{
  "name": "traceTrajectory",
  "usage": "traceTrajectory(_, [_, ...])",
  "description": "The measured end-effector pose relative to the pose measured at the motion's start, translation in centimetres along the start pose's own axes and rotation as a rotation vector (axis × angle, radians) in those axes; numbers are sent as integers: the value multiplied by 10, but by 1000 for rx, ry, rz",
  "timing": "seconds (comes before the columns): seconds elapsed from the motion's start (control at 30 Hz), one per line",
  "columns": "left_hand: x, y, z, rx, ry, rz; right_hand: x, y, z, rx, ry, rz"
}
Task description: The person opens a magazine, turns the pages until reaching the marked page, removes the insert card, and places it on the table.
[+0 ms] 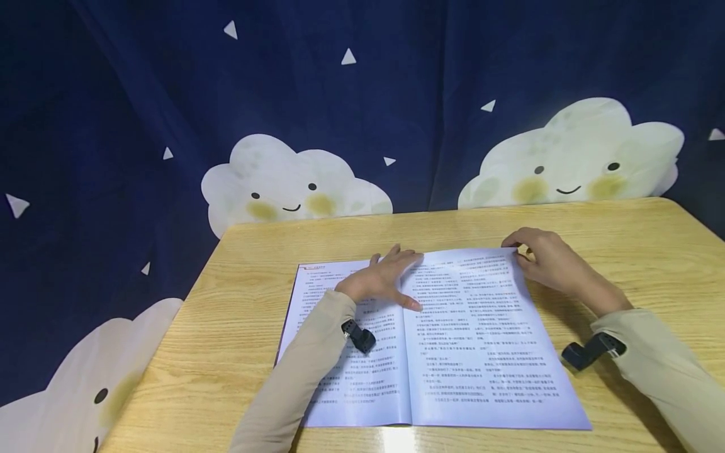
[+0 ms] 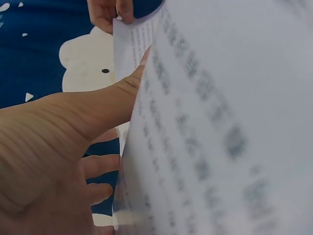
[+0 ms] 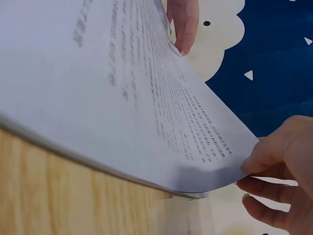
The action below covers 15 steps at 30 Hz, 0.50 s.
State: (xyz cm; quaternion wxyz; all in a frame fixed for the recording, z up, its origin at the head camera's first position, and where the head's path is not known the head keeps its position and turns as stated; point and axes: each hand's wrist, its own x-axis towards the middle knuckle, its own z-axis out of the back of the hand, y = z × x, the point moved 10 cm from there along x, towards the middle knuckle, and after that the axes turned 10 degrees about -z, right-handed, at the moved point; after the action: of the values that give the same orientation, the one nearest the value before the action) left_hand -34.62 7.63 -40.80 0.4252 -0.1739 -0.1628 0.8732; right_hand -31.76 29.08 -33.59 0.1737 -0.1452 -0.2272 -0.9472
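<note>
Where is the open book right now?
In the head view's lower middle, the open book lies on the wooden table, the left hand over its upper middle, the right hand pinching its far right corner.

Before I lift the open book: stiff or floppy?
Probably floppy: the right page bends up where the right hand pinches its corner. The open book likely folds at its center crease; its thin edge suggests fairly light.
</note>
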Motion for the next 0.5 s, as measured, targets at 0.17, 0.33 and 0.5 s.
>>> traceTrajectory(0.17, [1, -1, 3, 9, -38, -22, 0, -2, -1, 4, 24, -10])
traceTrajectory(0.33, [1, -3, 5, 36, -50, -16, 1, -7, -3, 12, 53, -62])
traceTrajectory(0.5, [1, -4, 6, 48, -63, -8, 2, -15, -5, 66, 90, -135])
